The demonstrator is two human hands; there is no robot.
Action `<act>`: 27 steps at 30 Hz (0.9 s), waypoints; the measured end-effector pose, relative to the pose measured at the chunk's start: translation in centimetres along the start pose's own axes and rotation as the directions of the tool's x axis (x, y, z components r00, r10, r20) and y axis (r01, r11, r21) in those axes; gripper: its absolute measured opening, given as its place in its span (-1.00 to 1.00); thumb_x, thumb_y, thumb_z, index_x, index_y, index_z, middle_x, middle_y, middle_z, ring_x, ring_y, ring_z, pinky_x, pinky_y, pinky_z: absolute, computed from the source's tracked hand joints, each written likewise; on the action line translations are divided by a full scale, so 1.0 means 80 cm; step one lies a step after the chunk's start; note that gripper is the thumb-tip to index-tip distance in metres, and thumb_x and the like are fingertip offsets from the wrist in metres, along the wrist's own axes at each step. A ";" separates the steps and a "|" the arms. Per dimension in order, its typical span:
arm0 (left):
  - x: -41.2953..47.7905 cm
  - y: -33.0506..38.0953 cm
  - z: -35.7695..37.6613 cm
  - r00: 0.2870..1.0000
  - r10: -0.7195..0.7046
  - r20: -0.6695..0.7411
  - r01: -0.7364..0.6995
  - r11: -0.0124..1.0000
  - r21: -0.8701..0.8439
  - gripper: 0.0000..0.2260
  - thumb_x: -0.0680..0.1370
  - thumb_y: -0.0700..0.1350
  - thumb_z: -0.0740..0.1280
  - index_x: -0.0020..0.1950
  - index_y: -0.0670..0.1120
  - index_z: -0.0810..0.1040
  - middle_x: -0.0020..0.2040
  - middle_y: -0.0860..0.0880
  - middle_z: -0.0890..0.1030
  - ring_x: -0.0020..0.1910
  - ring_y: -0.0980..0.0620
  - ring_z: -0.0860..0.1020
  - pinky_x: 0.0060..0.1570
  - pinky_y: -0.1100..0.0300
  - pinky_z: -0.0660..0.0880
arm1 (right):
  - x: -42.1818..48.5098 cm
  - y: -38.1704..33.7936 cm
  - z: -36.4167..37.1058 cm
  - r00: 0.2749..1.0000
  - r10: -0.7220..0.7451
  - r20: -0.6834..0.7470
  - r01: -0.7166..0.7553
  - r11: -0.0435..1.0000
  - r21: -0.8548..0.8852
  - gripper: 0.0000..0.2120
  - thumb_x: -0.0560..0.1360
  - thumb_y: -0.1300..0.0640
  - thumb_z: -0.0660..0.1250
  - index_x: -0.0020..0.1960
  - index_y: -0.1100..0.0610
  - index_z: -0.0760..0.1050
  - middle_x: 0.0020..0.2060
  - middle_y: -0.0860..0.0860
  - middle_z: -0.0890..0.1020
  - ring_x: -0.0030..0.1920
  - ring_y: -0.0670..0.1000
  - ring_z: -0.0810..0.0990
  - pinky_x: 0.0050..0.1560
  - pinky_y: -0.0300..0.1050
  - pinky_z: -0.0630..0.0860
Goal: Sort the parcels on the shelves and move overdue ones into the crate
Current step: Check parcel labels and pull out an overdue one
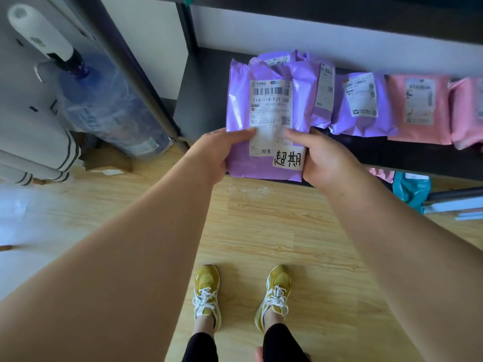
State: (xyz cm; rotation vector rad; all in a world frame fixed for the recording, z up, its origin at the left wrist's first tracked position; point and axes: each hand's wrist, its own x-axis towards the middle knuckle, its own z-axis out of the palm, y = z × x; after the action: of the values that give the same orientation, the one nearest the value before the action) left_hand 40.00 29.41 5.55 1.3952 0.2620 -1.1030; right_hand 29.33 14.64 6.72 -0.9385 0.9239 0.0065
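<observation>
**Parcel (239,108) marked overdue, crate nowhere in view**

We hold the purple parcel up in front of the left end of the shelf (209,82), with both hands at its lower part. Our left hand (211,150) grips the lower left edge, thumb laid across the label (270,111). Our right hand (326,158) clasps the lower right corner, just beside the handwritten sticker (287,159) reading 超期. We judge from that sticker that this one belongs in the crate, which we cannot see from here.

The mailer looks slick and soft, so passing it to one hand could let it slide out and drop. Swinging it away carelessly could brush the other purple parcels (363,105) lying just behind it and shove them into the pink ones (418,108), muddling the row. Turning before we have found the crate risks setting it down in the wrong place.
</observation>
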 end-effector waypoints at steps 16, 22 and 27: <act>-0.003 -0.012 -0.014 1.000 0.024 0.015 -0.021 0.983 -0.181 -0.75 0.45 -0.20 0.48 0.11 -0.17 0.63 0.04 -0.12 0.71 -0.01 -0.05 0.69 0.00 0.10 0.62 | -0.002 0.011 -0.012 0.999 -0.040 -0.019 0.038 0.995 -0.090 -0.75 0.48 0.34 0.39 0.15 0.24 0.58 0.01 0.19 0.70 -0.01 0.16 0.69 0.08 0.14 0.62; -0.025 -0.022 -0.020 0.999 -0.012 -0.041 0.005 0.986 -0.169 -0.84 0.50 -0.19 0.44 0.07 -0.18 0.63 0.00 -0.13 0.71 -0.12 -0.03 0.70 -0.01 0.06 0.64 | -0.025 0.018 -0.007 1.000 -0.001 -0.001 0.001 0.992 -0.127 -0.82 0.47 0.29 0.41 0.07 0.18 0.60 -0.02 0.16 0.71 -0.09 0.11 0.70 -0.02 0.04 0.64; -0.071 -0.017 -0.016 0.993 -0.046 -0.106 0.037 0.996 -0.085 -0.67 0.45 -0.15 0.50 0.17 -0.23 0.62 0.04 -0.15 0.70 -0.01 -0.10 0.69 0.10 -0.04 0.60 | -0.079 0.010 -0.001 0.999 -0.005 -0.036 -0.003 0.977 -0.213 -0.76 0.43 0.32 0.44 0.08 0.15 0.63 -0.09 0.12 0.73 -0.13 0.08 0.72 -0.06 -0.03 0.64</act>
State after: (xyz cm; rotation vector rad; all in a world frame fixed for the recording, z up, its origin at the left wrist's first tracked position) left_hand 36.65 33.44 8.49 1.3823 0.4126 -1.0408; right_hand 24.98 17.44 10.44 -1.1415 0.9698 0.0894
